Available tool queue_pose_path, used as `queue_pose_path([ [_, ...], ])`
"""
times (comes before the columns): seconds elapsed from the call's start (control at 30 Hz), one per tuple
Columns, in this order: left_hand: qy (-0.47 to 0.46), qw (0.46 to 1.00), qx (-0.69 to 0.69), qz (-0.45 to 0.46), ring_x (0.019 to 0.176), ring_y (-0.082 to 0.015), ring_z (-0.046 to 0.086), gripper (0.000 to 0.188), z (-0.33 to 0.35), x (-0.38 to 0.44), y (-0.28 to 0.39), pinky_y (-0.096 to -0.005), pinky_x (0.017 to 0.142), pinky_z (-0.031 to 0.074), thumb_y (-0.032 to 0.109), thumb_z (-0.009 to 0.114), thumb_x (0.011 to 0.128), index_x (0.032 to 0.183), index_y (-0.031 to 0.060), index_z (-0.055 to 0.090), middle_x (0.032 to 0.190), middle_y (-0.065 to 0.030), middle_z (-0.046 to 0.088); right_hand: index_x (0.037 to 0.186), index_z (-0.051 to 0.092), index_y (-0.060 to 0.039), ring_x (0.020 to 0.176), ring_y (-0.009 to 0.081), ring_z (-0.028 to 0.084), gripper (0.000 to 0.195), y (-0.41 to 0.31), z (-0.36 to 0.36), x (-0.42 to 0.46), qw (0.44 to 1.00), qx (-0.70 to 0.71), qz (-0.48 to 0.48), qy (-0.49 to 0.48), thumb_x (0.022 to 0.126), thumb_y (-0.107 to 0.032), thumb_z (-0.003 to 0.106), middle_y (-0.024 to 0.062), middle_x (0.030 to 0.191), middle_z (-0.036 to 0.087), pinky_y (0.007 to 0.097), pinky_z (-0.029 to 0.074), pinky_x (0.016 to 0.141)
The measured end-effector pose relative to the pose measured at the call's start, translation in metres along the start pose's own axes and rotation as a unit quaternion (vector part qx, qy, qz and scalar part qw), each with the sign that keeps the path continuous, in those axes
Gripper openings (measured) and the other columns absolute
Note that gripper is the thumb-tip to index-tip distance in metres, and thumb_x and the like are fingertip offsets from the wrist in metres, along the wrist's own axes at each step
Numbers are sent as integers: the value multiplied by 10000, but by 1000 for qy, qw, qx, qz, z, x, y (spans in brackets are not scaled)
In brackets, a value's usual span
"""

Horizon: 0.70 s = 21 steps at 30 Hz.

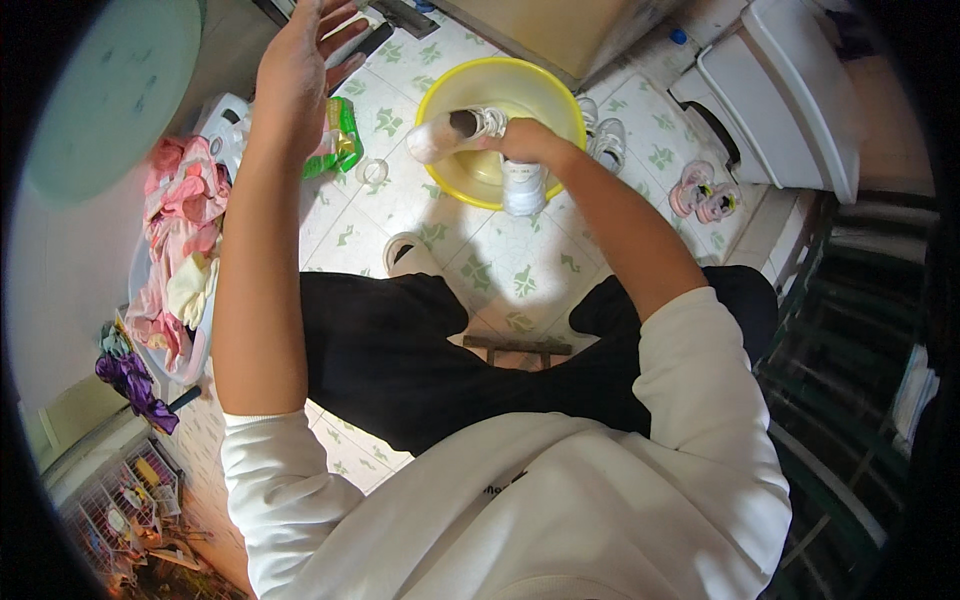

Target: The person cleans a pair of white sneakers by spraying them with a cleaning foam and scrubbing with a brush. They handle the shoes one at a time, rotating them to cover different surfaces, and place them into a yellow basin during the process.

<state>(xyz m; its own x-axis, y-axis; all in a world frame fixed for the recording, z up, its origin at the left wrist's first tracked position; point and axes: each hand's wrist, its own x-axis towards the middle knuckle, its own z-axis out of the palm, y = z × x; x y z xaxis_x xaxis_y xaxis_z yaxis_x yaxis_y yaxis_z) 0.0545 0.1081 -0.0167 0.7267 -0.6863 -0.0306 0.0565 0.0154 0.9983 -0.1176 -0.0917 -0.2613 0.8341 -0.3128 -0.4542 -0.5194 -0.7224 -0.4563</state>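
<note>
Over a yellow plastic basin [430, 91], my right hand [531, 141] grips a pair of white lace-up sneakers. One white sneaker [442, 137] points left across the basin's rim, its dark opening and laces showing. The other white sneaker [523, 190] hangs heel towards me at the near rim. My fingers are partly hidden behind the shoes. At the upper left my left hand [301, 75] is raised with its fingers apart and holds nothing. Below and right of it lies a green plastic packet [343, 139], partly covered by my forearm.
A roll of clear tape [372, 172] lies on the tiled floor. Another white pair of shoes [609, 142] and pink shoes [705, 193] are to the right. Pink clothes [184, 202] fill a tub at left. A wooden stool [517, 345] shows between my legs.
</note>
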Motion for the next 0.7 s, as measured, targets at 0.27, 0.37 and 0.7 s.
queue_pose_path([
  [0.27, 28, 999, -2, -28, 1258, -253, 535, 722, 6, 2, -1, -474, 1110, 351, 613, 463, 1004, 1383, 2, 533, 1347, -126, 581, 980, 762, 7, 949, 403, 696, 765, 39, -135, -49, 996, -77, 31, 29, 916, -709, 498, 261, 986, 719, 470, 534, 866],
  [0.37, -17, 997, 72, -8, 1308, -242, 537, 624, 5, 1, -9, -439, 1088, 408, 535, 460, 1033, 1413, 47, 536, 1406, -130, 580, 1002, 763, -8, 879, 360, 698, 716, 69, -180, -93, 995, -65, 12, 68, 930, -677, 519, 221, 961, 729, 456, 537, 826],
  [0.7, -258, 853, 439, -113, 1179, -253, 614, 582, -9, -7, -31, -354, 991, 473, 345, 679, 956, 1400, -6, 544, 1311, -183, 636, 1012, 741, -41, 721, 145, 620, 515, 220, -136, -240, 956, 233, 177, 22, 923, -541, 654, 63, 832, 688, 313, 502, 614],
])
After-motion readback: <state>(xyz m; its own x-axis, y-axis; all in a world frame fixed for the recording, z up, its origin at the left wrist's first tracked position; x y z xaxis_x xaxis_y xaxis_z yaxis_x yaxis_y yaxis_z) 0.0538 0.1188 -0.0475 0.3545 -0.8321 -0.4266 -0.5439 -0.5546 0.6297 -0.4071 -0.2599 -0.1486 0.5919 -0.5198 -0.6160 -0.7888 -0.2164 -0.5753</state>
